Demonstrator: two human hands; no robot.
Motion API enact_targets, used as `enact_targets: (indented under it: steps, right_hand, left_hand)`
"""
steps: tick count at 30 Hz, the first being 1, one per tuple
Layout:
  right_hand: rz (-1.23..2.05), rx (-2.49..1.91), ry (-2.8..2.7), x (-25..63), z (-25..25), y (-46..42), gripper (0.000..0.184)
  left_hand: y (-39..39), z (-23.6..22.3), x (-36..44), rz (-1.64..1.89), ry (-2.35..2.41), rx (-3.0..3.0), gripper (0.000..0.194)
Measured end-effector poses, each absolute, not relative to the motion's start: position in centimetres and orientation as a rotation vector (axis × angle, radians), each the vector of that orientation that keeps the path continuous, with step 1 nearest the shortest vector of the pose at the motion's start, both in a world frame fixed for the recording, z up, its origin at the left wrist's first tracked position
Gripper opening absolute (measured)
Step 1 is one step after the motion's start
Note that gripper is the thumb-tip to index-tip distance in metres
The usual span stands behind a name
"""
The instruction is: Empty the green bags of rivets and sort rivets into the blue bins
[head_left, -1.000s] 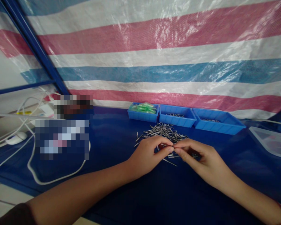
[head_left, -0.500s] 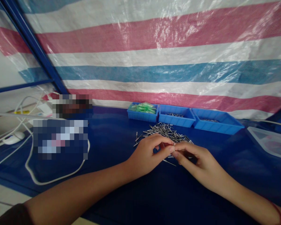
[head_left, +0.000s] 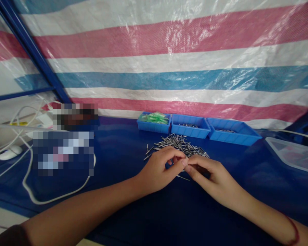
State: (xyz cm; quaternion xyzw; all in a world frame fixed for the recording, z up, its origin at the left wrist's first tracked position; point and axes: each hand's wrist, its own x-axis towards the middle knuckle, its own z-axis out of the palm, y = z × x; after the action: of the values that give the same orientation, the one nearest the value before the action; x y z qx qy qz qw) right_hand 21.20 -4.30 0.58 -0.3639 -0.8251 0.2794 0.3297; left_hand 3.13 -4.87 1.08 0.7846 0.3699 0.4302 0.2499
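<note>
In the head view my left hand (head_left: 162, 168) and my right hand (head_left: 215, 174) meet fingertip to fingertip above the blue table (head_left: 154, 218). Each has thumb and forefinger pinched. Whatever lies between the fingertips is too small or hidden to make out. Right behind the hands lies a loose pile of thin silver metal pins (head_left: 179, 141) that look like pop rivets, partly covered by my fingers. One single pin (head_left: 184, 178) rests on the table just below the fingertips.
Three blue bins stand behind the pile: the left bin (head_left: 154, 127) with green packets (head_left: 155, 118), the middle bin (head_left: 190, 131) and right bin (head_left: 233, 136) with some metal pins. A clear plastic container (head_left: 292, 155) sits at right. White cables (head_left: 28, 189) and a mouse (head_left: 9, 152) lie left.
The whole view has shifted slightly, so everything sits a little further left. My hands keep the same pinch, fingertips together, with the right forefinger slightly shifted.
</note>
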Motion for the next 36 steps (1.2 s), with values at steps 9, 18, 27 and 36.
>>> enact_targets:
  steps: [9,18,27,36]
  right_hand:
    - [0.724,-0.982,-2.153,21.2,0.5,-4.3,0.021]
    - [0.746,-1.058,-2.017,21.5,0.3,-4.1,0.018]
    - [0.647,-0.986,-1.832,21.7,0.3,-4.4,0.01]
    - [0.219,-0.835,-2.111,22.4,1.6,-4.4,0.004]
  left_hand:
    - [-4.7,0.8,3.1,1.183,1.014,2.149,0.011]
    - [-4.7,1.0,2.8,1.273,1.0,2.196,0.012]
    - [-4.4,0.8,2.7,1.256,1.055,2.228,0.01]
    - [-4.6,0.7,2.8,1.029,1.049,2.325,0.021]
